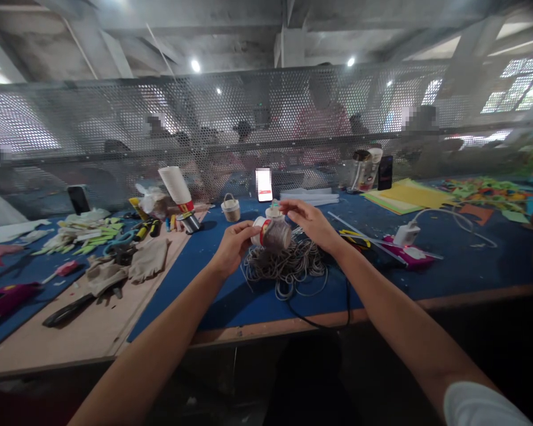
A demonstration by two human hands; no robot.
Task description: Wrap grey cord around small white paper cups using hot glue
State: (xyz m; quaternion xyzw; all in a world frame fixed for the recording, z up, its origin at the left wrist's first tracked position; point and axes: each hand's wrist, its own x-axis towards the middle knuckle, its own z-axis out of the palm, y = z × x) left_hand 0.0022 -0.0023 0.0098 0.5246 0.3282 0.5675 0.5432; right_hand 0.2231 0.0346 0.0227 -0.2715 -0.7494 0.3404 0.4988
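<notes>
My left hand [234,244] grips a white paper cup [257,229] by its base end, with the thumb on top. The cup lies on its side in the air, and grey cord is wound around much of its wall; a red printed band shows beside the cord. My right hand [310,223] hovers just beyond the cup's wound end, fingers stretched and slightly bent. Whether its fingertips touch the cord cannot be made out. Below the cup, a loose heap of grey cord [284,269] rests on the blue tabletop [204,307].
A small cord-wrapped cup with a handle [231,208] stands behind my left hand. Further back are a lit phone [263,184] and a leaning stack of paper cups [176,188]. Gloves [148,260] lie left; a purple glue gun [411,253] with a white plug lies right.
</notes>
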